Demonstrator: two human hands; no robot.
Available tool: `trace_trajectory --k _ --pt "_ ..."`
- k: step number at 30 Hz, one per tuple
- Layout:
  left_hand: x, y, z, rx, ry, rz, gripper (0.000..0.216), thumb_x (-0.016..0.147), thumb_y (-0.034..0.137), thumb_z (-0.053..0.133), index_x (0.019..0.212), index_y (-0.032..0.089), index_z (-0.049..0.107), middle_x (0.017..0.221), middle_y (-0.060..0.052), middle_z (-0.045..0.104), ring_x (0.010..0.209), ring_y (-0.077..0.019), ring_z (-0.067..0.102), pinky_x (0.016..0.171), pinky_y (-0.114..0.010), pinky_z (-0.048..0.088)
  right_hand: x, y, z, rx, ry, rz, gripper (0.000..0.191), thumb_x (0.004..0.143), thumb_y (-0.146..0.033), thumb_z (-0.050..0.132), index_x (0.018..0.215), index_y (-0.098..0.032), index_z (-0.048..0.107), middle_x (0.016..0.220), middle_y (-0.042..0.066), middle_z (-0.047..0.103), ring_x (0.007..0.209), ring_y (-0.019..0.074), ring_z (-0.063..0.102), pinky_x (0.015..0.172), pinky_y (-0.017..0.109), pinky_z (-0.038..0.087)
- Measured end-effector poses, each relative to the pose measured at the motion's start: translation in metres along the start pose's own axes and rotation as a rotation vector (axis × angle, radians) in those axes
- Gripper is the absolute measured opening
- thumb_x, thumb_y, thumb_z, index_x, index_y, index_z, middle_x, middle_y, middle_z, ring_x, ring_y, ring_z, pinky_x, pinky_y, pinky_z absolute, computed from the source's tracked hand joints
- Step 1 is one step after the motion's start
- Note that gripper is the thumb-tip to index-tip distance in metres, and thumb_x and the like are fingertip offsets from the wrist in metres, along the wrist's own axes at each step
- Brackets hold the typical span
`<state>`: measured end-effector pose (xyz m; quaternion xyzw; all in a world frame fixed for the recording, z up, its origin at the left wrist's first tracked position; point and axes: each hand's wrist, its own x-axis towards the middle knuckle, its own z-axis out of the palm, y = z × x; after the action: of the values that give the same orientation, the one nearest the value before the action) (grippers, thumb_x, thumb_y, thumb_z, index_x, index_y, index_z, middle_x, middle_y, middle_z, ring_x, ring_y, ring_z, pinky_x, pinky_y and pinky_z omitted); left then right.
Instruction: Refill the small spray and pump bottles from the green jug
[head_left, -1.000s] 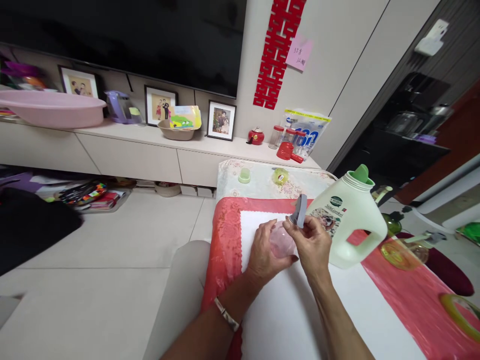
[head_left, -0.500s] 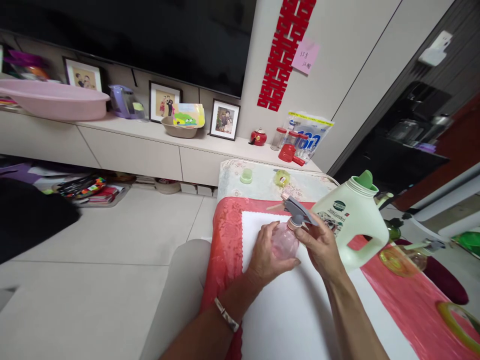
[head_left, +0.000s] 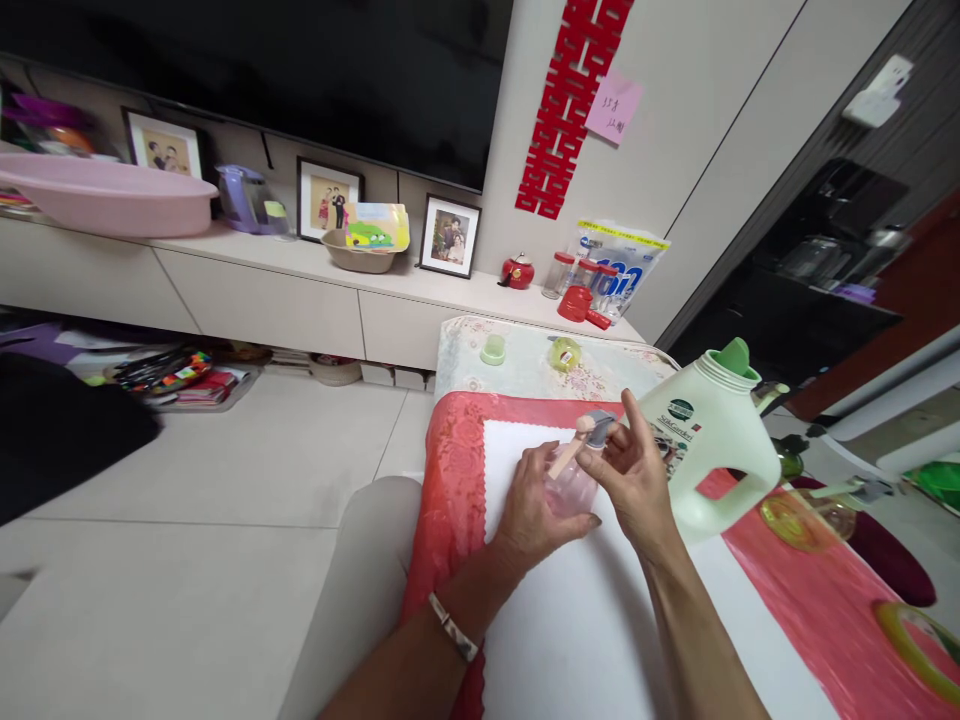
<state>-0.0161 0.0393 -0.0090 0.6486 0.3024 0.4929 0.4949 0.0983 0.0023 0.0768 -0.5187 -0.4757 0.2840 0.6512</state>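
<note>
A small pink see-through spray bottle stands over the white mat, with my left hand wrapped round its body. On top is its grey spray head with a pale pink trigger, which points toward me and to the left. My right hand grips the spray head at the bottle's neck with thumb and fingers, the index finger raised. Just right of that hand is a large pale green jug with a handle and a green spout, its cap off.
On the table's far end are a light green cap and a yellow-green round item. Yellowish spray bottle lies at the right. Behind, a low cabinet bears framed photos, a pink basin and red-lidded jars.
The spray head has been turned on the bottle by my right hand: its trigger now points toward me instead of away to the upper left. My left hand has stayed on the bottle.
</note>
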Motion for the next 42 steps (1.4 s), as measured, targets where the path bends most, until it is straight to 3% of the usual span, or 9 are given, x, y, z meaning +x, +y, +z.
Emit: trace_trajectory --k 5,9,16,21,26,31,36,38,42 --pt "0.0 0.0 0.0 0.009 -0.043 0.019 0.096 0.049 0.018 0.093 0.132 0.026 0.045 0.128 -0.01 0.057 0.122 -0.0331 0.057 0.107 -0.055 0.045 0.0 -0.005 -0.001 0.037 -0.052 0.036 0.113 0.072 -0.036 0.085 0.162 -0.023 0.018 0.092 0.001 0.062 0.09 0.0173 0.063 0.081 0.033 0.055" --pt "0.0 -0.002 0.0 0.002 -0.043 0.006 0.095 0.05 0.02 0.093 0.132 0.026 0.044 0.129 -0.01 0.056 0.124 -0.0333 0.056 0.108 -0.056 0.046 0.001 -0.004 -0.001 0.027 -0.109 0.027 0.106 0.076 -0.036 0.082 0.161 -0.027 0.021 0.11 0.005 0.063 0.103 0.0179 0.063 0.09 0.035 0.055" --pt "0.0 -0.001 0.0 0.022 -0.038 -0.009 0.097 0.05 0.02 0.094 0.133 0.025 0.045 0.128 -0.01 0.057 0.123 -0.0335 0.056 0.107 -0.055 0.047 0.001 0.003 0.0 -0.087 0.099 0.031 0.107 0.061 -0.03 0.092 0.154 -0.023 0.039 0.097 -0.001 0.06 0.092 0.0175 0.065 0.094 0.04 0.057" --pt "0.0 0.002 -0.002 -0.04 -0.061 -0.031 0.092 0.054 0.022 0.092 0.133 0.027 0.045 0.129 -0.01 0.056 0.125 -0.0329 0.056 0.105 -0.054 0.049 0.0 0.0 -0.006 0.018 -0.051 0.033 0.083 0.079 -0.044 0.082 0.15 -0.025 0.045 0.094 0.003 0.066 0.103 0.0218 0.067 0.099 0.045 0.056" --pt "0.0 0.001 -0.002 -0.029 -0.061 -0.027 0.093 0.053 0.022 0.091 0.134 0.026 0.045 0.129 -0.011 0.056 0.124 -0.0333 0.056 0.105 -0.054 0.049 0.004 -0.003 -0.007 0.004 -0.074 -0.015 0.067 0.074 -0.036 0.088 0.134 -0.024 0.061 0.108 0.008 0.068 0.101 0.0233 0.068 0.088 0.04 0.061" --pt "0.001 0.002 -0.001 0.003 -0.039 -0.045 0.094 0.052 0.019 0.091 0.134 0.025 0.045 0.128 -0.011 0.056 0.122 -0.0326 0.056 0.105 -0.053 0.05 0.025 -0.049 -0.005 0.063 0.093 -0.244 0.047 0.076 -0.034 0.086 0.118 -0.027 0.064 0.114 0.001 0.065 0.094 0.0165 0.069 0.091 0.037 0.059" --pt "0.004 -0.002 -0.004 0.059 0.167 -0.039 0.091 0.056 0.021 0.091 0.133 0.025 0.044 0.128 -0.012 0.057 0.12 -0.0323 0.058 0.103 -0.053 0.051 0.039 -0.107 -0.015 -0.036 0.194 -0.459 0.027 0.082 -0.031 0.08 0.101 -0.018 0.067 0.107 0.006 0.067 0.075 0.0142 0.066 0.073 0.035 0.06" --pt "0.005 -0.005 -0.006 0.099 0.266 -0.024 0.089 0.058 0.024 0.091 0.134 0.025 0.043 0.128 -0.012 0.057 0.122 -0.0334 0.058 0.103 -0.054 0.051 0.039 -0.108 -0.024 -0.139 0.191 -0.385 0.031 0.08 -0.036 0.081 0.101 -0.018 0.066 0.107 0.008 0.068 0.075 0.0155 0.066 0.067 0.034 0.06" --pt "0.007 -0.007 -0.009 0.161 0.396 0.007 0.089 0.06 0.026 0.091 0.135 0.024 0.043 0.126 -0.012 0.056 0.123 -0.0336 0.057 0.102 -0.054 0.052 0.032 -0.065 -0.033 -0.506 -0.027 0.04 0.046 0.078 -0.056 0.075 0.093 -0.014 0.067 0.082 0.007 0.067 0.064 0.0188 0.065 0.051 0.03 0.056"
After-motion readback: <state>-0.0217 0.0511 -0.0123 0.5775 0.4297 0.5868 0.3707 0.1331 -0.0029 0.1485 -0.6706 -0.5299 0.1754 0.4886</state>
